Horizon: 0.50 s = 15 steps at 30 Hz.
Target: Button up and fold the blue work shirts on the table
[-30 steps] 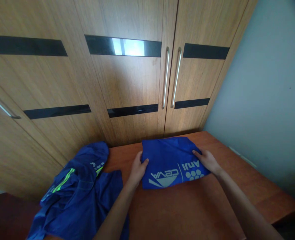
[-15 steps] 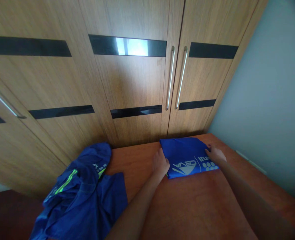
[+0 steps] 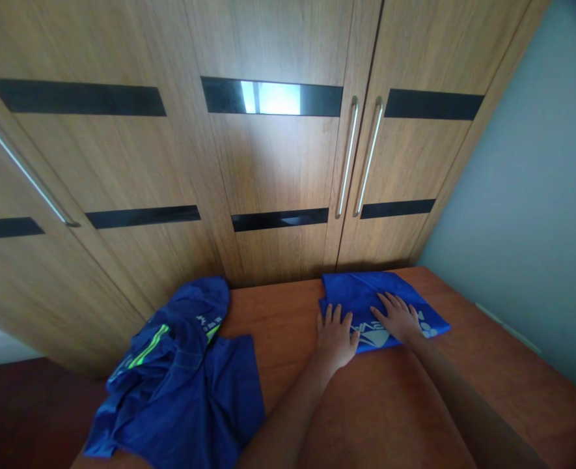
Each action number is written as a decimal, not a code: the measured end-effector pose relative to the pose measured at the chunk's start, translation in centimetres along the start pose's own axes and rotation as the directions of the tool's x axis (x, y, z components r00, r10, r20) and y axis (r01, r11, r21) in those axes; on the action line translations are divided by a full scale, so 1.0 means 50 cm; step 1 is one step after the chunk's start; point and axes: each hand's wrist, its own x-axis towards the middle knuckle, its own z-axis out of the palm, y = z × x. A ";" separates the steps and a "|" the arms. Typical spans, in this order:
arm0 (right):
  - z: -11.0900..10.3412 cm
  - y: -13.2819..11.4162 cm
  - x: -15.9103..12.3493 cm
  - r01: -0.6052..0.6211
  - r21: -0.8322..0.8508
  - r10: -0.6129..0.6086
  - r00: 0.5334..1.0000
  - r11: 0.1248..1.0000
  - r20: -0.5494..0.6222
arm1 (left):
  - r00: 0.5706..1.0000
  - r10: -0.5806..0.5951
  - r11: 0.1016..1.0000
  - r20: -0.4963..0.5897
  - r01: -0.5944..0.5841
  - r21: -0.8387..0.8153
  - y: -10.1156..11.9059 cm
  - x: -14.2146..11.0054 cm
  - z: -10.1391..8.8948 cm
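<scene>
A folded blue garment point(image 3: 353, 288) with pale printed lettering lies flat on the reddish-brown surface point(image 3: 390, 404), close to the wardrobe. My left hand point(image 3: 336, 337) rests at its near left corner, fingers spread and partly over the fabric. On top of the cloth, right of its middle, my right hand point(image 3: 399, 318) lies flat with the fingers apart, covering some of the print. Neither hand grips the fabric. To the left is a crumpled pile of dark blue clothing point(image 3: 185, 384) with yellow-green stripes and small white print.
Behind the surface stands a wooden wardrobe point(image 3: 282, 163) with black strips and long metal handles point(image 3: 349, 156). A pale wall point(image 3: 532, 215) closes off the right side. Dark floor point(image 3: 19, 410) shows at the lower left.
Both hands have let go of the garment's side edges and moved inward, now flat with fingers spread on it. The view has shifted slightly to the left.
</scene>
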 end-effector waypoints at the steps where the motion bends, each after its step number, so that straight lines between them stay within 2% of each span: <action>1: -0.002 0.002 0.001 0.000 0.002 0.000 1.000 1.000 -0.002 | 1.000 -0.014 1.000 0.009 0.014 -0.013 -0.001 -0.007 -0.014; 5: -0.015 -0.014 -0.017 0.004 0.046 0.001 0.996 0.999 -0.087 | 0.999 -0.016 0.999 -0.037 0.015 -0.041 -0.035 -0.069 -0.104; 7: -0.019 -0.045 -0.050 0.124 0.132 -0.097 0.976 0.984 -0.194 | 0.996 -0.015 0.999 -0.086 0.012 -0.031 -0.079 -0.123 -0.166; 9: -0.022 -0.096 -0.100 0.325 0.244 -0.243 0.918 0.914 -0.312 | 0.987 -0.031 0.999 -0.159 0.032 0.003 -0.141 -0.186 -0.232; 12: -0.021 -0.194 -0.198 0.528 0.396 -0.368 0.833 0.751 -0.413 | 0.931 -0.124 0.978 -0.344 0.173 0.117 -0.254 -0.285 -0.328; 15: -0.016 -0.288 -0.285 0.554 0.503 -0.398 0.830 0.663 -0.389 | 0.840 -0.252 0.884 -0.481 0.402 0.238 -0.356 -0.370 -0.401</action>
